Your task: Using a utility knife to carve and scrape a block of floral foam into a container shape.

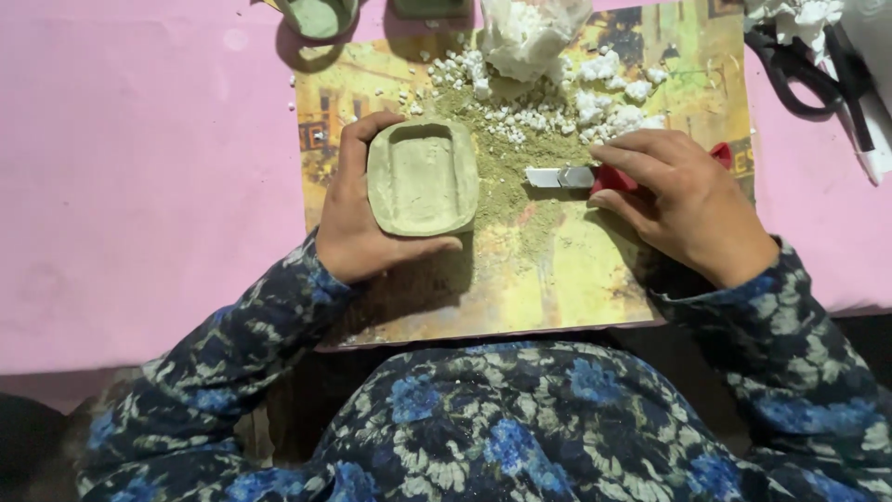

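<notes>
- Left hand (358, 218) cups a greenish clay tray (423, 175), fingers wrapped round its left rim, thumb under the near edge; tray sits over the left half of the picture board (548, 279).
- Right hand (683, 200) closed on a red-handled utility knife (576, 177), blade out, pointing at the tray, near it but apart.
- Green dust (506, 153) between them.
- White foam crumbs (595, 93) along the board's far edge.
- Pink tablecloth (139, 186) underneath.

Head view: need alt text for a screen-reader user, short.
A person's left hand holds a grey-green, rounded-rectangular carved tray-shaped block while the right hand rests on a red-handled utility knife. Both are over a yellow printed mat on a pink tabletop, with green dust and white foam crumbs beyond.
</notes>
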